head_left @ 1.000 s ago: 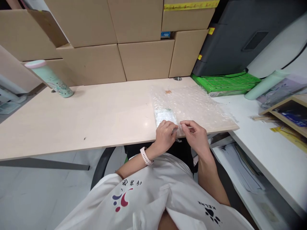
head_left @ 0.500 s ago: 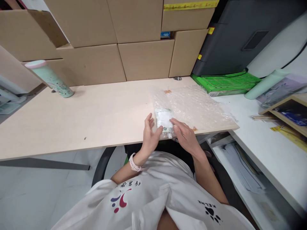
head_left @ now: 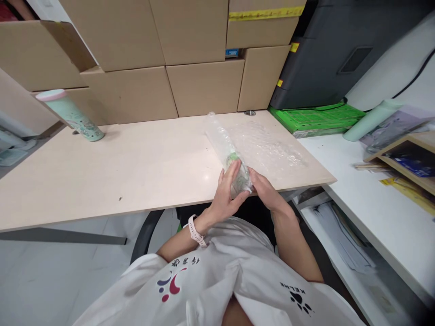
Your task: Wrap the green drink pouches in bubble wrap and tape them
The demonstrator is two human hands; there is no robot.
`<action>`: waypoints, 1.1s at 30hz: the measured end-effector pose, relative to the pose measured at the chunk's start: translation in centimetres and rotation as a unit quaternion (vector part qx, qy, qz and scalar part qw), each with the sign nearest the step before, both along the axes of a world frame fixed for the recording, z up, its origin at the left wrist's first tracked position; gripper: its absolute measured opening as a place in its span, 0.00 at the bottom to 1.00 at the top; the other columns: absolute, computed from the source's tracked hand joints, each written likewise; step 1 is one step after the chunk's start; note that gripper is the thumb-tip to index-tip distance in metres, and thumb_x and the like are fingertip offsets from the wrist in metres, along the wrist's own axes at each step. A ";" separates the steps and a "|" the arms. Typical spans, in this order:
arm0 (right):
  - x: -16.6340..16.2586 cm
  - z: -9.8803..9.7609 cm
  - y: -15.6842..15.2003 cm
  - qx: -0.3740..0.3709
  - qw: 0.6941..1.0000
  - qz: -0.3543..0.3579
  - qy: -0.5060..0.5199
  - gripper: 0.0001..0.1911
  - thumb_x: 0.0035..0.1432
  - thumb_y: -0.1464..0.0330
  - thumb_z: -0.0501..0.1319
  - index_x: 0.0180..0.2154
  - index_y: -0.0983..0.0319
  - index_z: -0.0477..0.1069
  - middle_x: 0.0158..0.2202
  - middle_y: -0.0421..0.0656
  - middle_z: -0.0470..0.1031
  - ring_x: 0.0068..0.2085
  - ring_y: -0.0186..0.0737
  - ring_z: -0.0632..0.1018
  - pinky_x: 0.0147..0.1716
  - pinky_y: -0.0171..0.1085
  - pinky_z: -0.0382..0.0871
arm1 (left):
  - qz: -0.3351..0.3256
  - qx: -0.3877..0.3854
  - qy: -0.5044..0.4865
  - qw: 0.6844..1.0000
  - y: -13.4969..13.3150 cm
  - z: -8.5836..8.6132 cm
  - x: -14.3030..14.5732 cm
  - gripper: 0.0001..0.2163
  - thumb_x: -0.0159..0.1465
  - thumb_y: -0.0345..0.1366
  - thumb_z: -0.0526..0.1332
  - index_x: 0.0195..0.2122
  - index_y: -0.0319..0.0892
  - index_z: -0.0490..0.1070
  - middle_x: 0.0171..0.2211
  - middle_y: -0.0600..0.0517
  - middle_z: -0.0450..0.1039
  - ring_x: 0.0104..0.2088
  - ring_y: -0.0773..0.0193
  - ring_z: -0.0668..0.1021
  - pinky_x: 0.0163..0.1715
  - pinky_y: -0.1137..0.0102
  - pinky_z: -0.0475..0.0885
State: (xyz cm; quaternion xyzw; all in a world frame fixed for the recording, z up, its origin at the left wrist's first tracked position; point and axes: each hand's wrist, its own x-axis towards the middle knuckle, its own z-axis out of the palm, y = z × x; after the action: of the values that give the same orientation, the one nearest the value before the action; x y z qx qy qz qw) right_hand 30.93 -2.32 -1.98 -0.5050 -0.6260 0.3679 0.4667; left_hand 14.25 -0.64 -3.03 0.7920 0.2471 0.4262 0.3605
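A sheet of clear bubble wrap (head_left: 268, 147) lies on the pale wooden table (head_left: 136, 167) near its front right corner. Its left edge is rolled up into a tube (head_left: 220, 138) around a small white and green item (head_left: 238, 176), which shows through the plastic. My left hand (head_left: 226, 194) cups the near end of the roll from the left, fingers stretched along it. My right hand (head_left: 263, 192) presses on the roll from the right side, fingers laid against the wrap. A pale watch (head_left: 193, 228) is on my left wrist.
Cardboard boxes (head_left: 170, 59) are stacked along the back of the table. A mint tumbler (head_left: 70, 113) lies at the back left. A green crate (head_left: 316, 117) under a dark machine (head_left: 336, 50) stands at the right, beside a white side desk (head_left: 380, 203) with papers.
The flat bubble wrap has been rolled over the small item from its left edge. Both hands moved from the table's front edge onto the roll.
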 end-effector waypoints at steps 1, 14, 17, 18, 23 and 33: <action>0.5 0.0 0.2 -0.007 1.000 -0.015 0.000 0.32 0.69 0.45 0.45 0.58 0.56 0.72 0.56 0.44 0.78 0.56 0.49 0.77 0.59 0.48 0.70 | -0.005 0.022 0.036 0.999 0.4 0.0 0.4 0.36 0.70 0.45 0.57 0.73 0.51 0.37 0.73 0.40 0.48 0.74 0.50 0.51 0.71 0.45 0.42; 6.6 -1.3 0.0 0.089 0.921 -0.214 -0.314 0.16 0.66 0.62 0.52 0.41 0.59 0.78 0.41 0.49 0.80 0.44 0.51 0.77 0.46 0.49 0.69 | 0.067 0.216 0.286 0.931 0.9 -1.2 5.6 0.22 0.70 0.38 0.58 0.64 0.39 0.63 0.68 0.38 0.61 0.71 0.45 0.59 0.68 0.37 0.47; 5.9 -1.0 -0.8 0.086 0.922 -0.206 -0.318 0.17 0.68 0.63 0.51 0.44 0.59 0.77 0.42 0.49 0.80 0.44 0.51 0.77 0.45 0.48 0.70 | 0.075 0.222 0.294 0.927 0.8 -1.0 4.5 0.21 0.71 0.37 0.56 0.63 0.39 0.64 0.67 0.40 0.63 0.70 0.46 0.61 0.68 0.40 0.49; 5.6 -0.9 -1.2 0.084 0.924 -0.200 -0.316 0.17 0.68 0.63 0.51 0.44 0.59 0.77 0.42 0.49 0.80 0.44 0.51 0.77 0.45 0.48 0.70 | 0.073 0.219 0.296 0.927 0.8 -0.9 4.0 0.20 0.71 0.36 0.56 0.63 0.40 0.64 0.67 0.41 0.63 0.70 0.46 0.62 0.68 0.40 0.51; 3.3 -0.6 -3.0 0.107 0.914 -0.217 -0.324 0.19 0.71 0.62 0.49 0.48 0.60 0.76 0.44 0.51 0.80 0.46 0.53 0.77 0.47 0.50 0.70 | 0.053 0.178 0.313 0.931 0.9 -0.4 2.1 0.19 0.71 0.35 0.57 0.62 0.44 0.66 0.65 0.43 0.67 0.69 0.47 0.64 0.64 0.39 0.57; 1.4 -1.9 -2.3 0.171 0.933 -0.164 -0.270 0.22 0.72 0.62 0.48 0.54 0.63 0.75 0.57 0.52 0.77 0.56 0.51 0.76 0.56 0.53 0.69 | 0.093 -0.104 -0.014 0.990 1.2 -0.8 1.9 0.32 0.61 0.34 0.69 0.65 0.43 0.60 0.72 0.38 0.49 0.72 0.46 0.54 0.67 0.48 0.58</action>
State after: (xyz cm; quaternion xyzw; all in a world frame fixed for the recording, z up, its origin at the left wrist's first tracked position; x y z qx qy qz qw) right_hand 32.36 -4.60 -3.84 -0.5933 -0.6904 0.0233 0.4133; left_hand 16.14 0.59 -3.85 0.7182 0.3573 0.4405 0.4030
